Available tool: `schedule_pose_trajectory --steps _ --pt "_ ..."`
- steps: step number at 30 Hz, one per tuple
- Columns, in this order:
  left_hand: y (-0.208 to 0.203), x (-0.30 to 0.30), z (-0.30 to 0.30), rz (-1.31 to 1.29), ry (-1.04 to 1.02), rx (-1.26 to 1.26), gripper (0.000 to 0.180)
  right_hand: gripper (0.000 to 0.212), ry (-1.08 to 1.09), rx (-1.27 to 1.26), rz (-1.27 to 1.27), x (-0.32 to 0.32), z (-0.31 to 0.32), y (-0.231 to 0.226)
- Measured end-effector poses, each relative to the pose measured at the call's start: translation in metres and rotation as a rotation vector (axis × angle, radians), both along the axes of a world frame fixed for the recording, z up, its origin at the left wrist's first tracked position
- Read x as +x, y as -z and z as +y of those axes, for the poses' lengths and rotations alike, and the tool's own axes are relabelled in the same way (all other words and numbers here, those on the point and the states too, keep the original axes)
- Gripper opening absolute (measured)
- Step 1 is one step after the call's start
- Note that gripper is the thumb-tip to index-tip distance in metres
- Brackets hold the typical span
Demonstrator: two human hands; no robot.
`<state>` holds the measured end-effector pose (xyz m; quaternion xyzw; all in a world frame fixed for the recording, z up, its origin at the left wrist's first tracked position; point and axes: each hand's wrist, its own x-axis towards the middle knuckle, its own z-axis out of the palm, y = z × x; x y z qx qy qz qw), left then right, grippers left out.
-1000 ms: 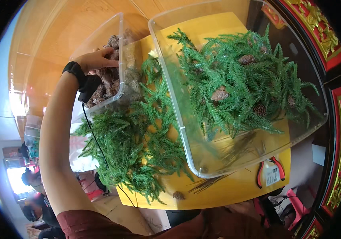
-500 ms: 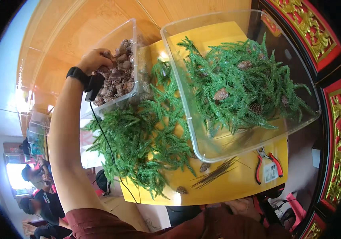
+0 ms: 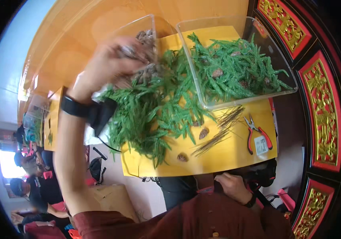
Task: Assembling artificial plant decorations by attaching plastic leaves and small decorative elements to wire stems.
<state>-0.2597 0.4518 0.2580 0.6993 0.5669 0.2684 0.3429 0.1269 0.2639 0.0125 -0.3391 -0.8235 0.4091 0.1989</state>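
Note:
My left hand, smeared by motion, is over the clear bin of pine cones at the far left; a greyish blur shows between thumb and fingers. Down by my lap, past the table's near edge, my right hand has its fingers curled closed; what they hold, if anything, is hidden. Green artificial pine sprigs are heaped on the yellow table. A larger clear bin holds more green sprigs with pine cones among them.
Red-handled pliers lie at the table's right by a white label. Thin brown wires and a few loose pine cones lie near the front. Carved red-and-gold panels stand at right; other people sit far left.
My left hand has come up from among the pine cones and shifted right, toward me. The view has tilted, and my right hand now shows plainly by my lap.

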Motion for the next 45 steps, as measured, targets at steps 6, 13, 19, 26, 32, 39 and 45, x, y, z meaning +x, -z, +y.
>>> schedule_pose_trajectory --steps 6,13,19,26,32,39,45 --pt "0.088 0.076 -0.156 0.156 0.045 0.322 0.026 0.015 -0.091 0.121 -0.031 -0.009 -0.083 -0.03" --pt "0.132 0.095 -0.265 0.493 -0.075 0.507 0.024 0.012 -0.089 0.18 -0.038 -0.024 -0.18 -0.057" --pt "0.146 0.105 -0.285 0.674 -0.101 0.507 0.038 0.01 -0.118 0.189 -0.104 -0.012 -0.214 -0.074" --pt "0.139 0.134 -0.283 0.504 -0.163 0.418 0.059 0.007 -0.147 0.246 -0.12 0.026 -0.204 -0.059" --pt "0.149 0.157 -0.277 0.566 -0.248 0.437 0.079 0.004 -0.147 0.237 -0.124 0.065 -0.179 -0.04" --pt "0.15 0.203 -0.293 0.588 -0.257 0.324 0.085 0.003 -0.126 0.256 -0.072 0.095 -0.178 -0.037" --pt "0.157 0.225 -0.311 0.541 -0.346 0.39 0.089 0.004 -0.168 0.286 -0.086 0.105 -0.179 -0.035"
